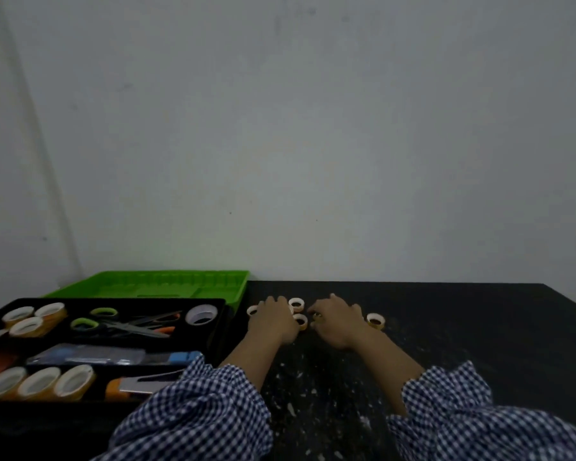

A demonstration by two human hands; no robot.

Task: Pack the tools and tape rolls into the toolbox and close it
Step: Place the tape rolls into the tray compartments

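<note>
Both my hands are down among the loose tape rolls, and the open toolbox sits off to my left.

Head view: my left hand (273,319) and right hand (335,322) lie palm down on the dark speckled surface (463,327), fingers curved forward over the small amber tape rolls (375,321). I cannot tell whether either hand has closed on one, though a bit of yellow shows under my right fingers. One roll (252,311) sits just left of my left hand, and two more (296,304) lie between the hands. The rolls lie flat with their holes facing up, in a loose row running left to right. The black plastic toolbox (222,331), its green lid (153,284) swung back, lies left of both hands and is part filled. My left hand is nearer, so I judge the rolls go leftward.
</note>
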